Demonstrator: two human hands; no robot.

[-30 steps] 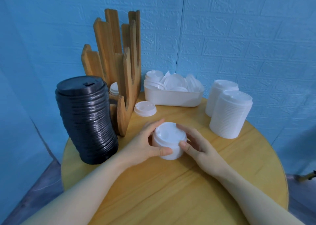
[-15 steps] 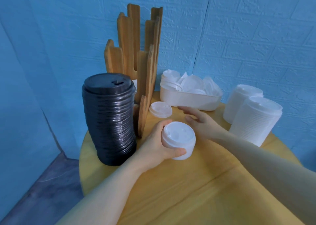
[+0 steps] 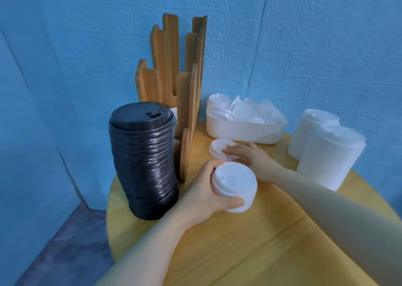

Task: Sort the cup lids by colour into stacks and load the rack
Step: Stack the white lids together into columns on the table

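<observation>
1. Black plastic cup lids: one tall stack [image 3: 144, 161] on the round yellow wooden table [image 3: 250, 242], left side, just beside the wooden slotted rack [image 3: 174, 85].
2. White plastic lids: two tall stacks [image 3: 330, 157] at right, one short stack [image 3: 236, 185] gripped by the left hand [image 3: 204, 196], fingers curled round it.
3. One single white lid [image 3: 218, 149] lies flat; the right hand [image 3: 250, 157] touches it, fingers fairly straight.
4. One white plastic tub [image 3: 243, 129] holds loose white lids, uncountable.

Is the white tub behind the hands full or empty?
Full: loose white lids pile above the rim of the white tub, some tilted.
</observation>
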